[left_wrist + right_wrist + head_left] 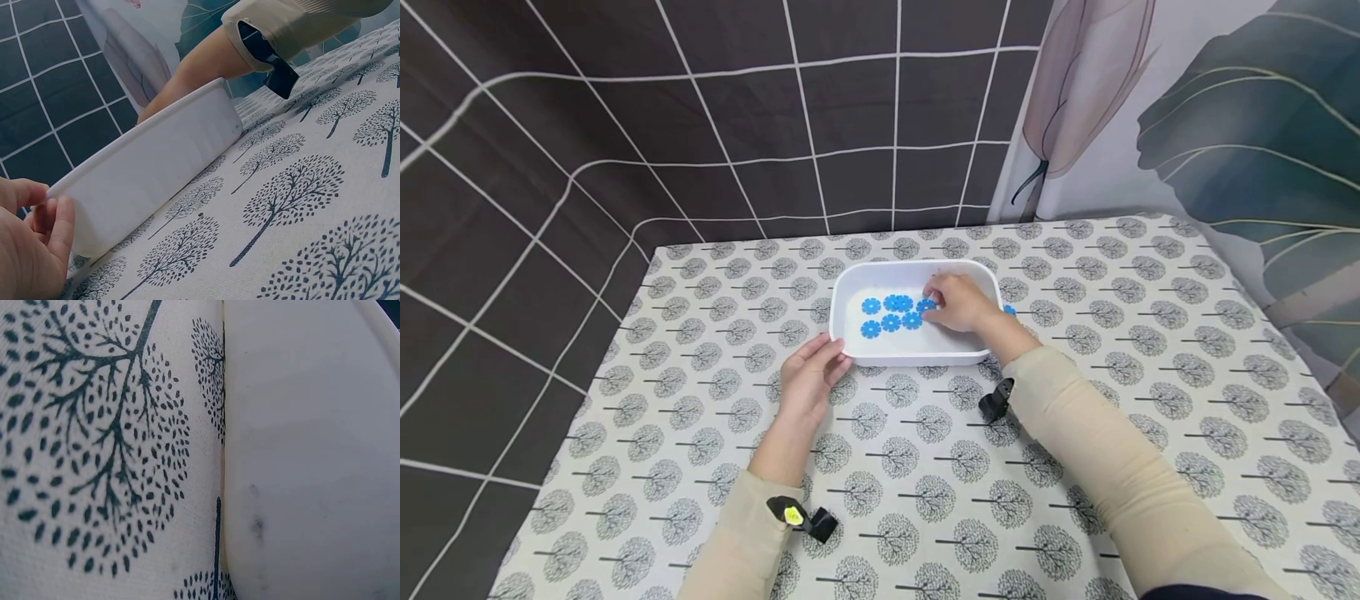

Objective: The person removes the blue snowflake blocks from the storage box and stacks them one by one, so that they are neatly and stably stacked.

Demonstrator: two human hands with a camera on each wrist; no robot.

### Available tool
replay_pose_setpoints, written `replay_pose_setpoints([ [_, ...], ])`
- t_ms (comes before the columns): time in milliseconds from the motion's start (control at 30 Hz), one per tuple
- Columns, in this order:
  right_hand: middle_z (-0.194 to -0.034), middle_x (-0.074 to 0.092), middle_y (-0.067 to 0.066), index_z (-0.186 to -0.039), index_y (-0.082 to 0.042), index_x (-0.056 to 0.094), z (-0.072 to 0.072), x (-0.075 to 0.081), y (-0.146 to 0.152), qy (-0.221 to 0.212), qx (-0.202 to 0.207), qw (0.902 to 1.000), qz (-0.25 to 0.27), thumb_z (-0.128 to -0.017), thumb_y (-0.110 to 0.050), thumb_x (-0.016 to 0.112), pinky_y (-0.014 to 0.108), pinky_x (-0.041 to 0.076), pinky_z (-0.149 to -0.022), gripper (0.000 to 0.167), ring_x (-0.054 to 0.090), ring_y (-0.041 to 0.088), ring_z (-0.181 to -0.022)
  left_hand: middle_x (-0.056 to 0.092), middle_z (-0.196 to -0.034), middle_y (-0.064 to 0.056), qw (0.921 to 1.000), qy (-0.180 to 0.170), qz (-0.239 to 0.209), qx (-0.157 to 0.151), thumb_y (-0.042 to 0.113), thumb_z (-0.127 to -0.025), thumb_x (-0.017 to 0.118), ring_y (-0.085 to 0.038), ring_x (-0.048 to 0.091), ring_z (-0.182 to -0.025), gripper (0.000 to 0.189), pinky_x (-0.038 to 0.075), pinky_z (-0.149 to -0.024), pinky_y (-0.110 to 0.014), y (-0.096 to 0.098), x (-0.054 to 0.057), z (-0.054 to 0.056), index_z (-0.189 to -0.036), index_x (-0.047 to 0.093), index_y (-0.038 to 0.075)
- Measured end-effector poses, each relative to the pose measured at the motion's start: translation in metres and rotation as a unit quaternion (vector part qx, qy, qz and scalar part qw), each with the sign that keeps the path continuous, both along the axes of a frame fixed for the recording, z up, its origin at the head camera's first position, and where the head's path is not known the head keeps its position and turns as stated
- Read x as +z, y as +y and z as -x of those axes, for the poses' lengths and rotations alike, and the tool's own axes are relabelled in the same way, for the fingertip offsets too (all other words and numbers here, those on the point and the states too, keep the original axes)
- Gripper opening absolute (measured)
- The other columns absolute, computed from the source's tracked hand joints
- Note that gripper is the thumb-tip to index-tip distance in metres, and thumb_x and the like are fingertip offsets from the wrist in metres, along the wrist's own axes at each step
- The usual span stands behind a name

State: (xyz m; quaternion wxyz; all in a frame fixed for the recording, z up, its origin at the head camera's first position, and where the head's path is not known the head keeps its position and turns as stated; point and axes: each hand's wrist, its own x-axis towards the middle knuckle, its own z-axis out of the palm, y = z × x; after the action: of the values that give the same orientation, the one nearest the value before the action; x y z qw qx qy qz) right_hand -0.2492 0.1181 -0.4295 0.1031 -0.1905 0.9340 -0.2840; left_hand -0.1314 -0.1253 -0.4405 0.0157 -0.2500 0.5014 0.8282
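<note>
A white plastic tray (pixel 917 361) sits on the patterned cloth, with several blue notched snowflake discs (pixel 870 329) laid in two rows on its floor. At the tray's near left corner, my left hand (pixel 808 379) grips the rim between thumb and fingers. The left wrist view also shows this left hand (pixel 37 234) at the end of the tray wall (pixel 144 169). Inside the tray, my right hand (pixel 961 304) pinches a blue snowflake disc (pixel 927 307) at the right end of the rows. Only cloth and the tray's outer wall (pixel 312 450) show in the right wrist view.
Another blue piece (pixel 1010 310) lies just outside the tray's right side, partly hidden by my right wrist. A tree-print tablecloth (pixel 895 500) covers the table. Dark checked fabric (pixel 722 125) hangs behind and left, and a floral curtain (pixel 1097 108) at the back right.
</note>
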Motion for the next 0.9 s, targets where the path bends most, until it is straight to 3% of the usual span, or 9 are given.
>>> replay_pose_setpoints([
  [433, -0.096, 0.056, 0.01, -0.111, -0.001, 0.057, -0.002, 0.002, 0.001, -0.053, 0.015, 0.9985, 0.004, -0.087, -0.014, 0.078, 0.039, 0.052, -0.089, 0.035, 0.052, 0.025, -0.09, 0.065, -0.098, -0.009, 0.9999, 0.003, 0.008, -0.006, -0.002, -0.09, 0.071, -0.014, 0.066, -0.083, 0.029, 0.063, -0.088, -0.024, -0.0012, -0.0006, -0.0009, -0.117, 0.061, -0.002],
  [633, -0.088, 0.057, 0.007, -0.119, -0.003, 0.053, -0.0033, 0.0026, 0.0012, -0.066, 0.003, 0.9978, 0.009, -0.086, -0.015, 0.08, 0.037, 0.051, -0.083, 0.044, 0.052, 0.023, -0.082, 0.065, -0.099, -0.01, 0.9999, 0.001, 0.009, -0.011, -0.001, -0.091, 0.071, -0.015, 0.066, -0.084, 0.03, 0.063, -0.089, -0.025, -0.0016, -0.0012, -0.0009, -0.119, 0.061, -0.002],
  [900, -0.087, 0.059, 0.005, -0.119, 0.0, 0.062, -0.0021, 0.0029, 0.0013, -0.045, 0.02, 0.9987, -0.011, -0.086, -0.017, 0.081, 0.041, 0.049, -0.093, 0.042, 0.053, 0.023, -0.086, 0.064, -0.097, -0.009, 0.9999, 0.004, 0.008, -0.011, -0.001, -0.09, 0.072, -0.013, 0.066, -0.081, 0.029, 0.063, -0.086, -0.024, -0.0008, -0.0003, -0.0009, -0.117, 0.061, -0.001],
])
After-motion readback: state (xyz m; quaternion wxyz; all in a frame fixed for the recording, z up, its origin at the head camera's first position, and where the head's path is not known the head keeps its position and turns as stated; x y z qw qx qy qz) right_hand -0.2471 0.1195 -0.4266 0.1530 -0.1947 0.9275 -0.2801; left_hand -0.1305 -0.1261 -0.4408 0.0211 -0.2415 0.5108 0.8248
